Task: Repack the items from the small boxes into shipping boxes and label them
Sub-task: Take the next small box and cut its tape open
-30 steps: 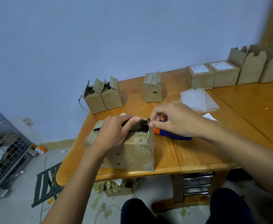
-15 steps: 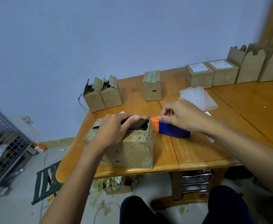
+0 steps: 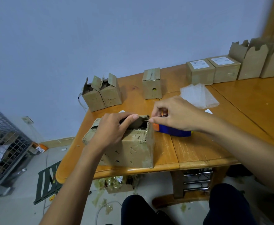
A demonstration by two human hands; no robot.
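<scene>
A worn cardboard box with torn holes stands near the front edge of the wooden table. My left hand lies over its top, fingers curled onto the far edge and thumb stretched across the opening. My right hand pinches a small cutter with an orange part. The cutter's thin tip touches the box's top right corner. A blue and orange tool lies on the table behind the box, partly hidden by my right hand.
Two open small boxes and a taped one stand at the back. Bubble wrap, two labelled boxes and tall open boxes are to the right. A wire cage, a folding stool and tape scraps are on the floor.
My right hand drew away to the right of the box half a second ago and has come back to the box's top right corner. My left hand stayed on the box.
</scene>
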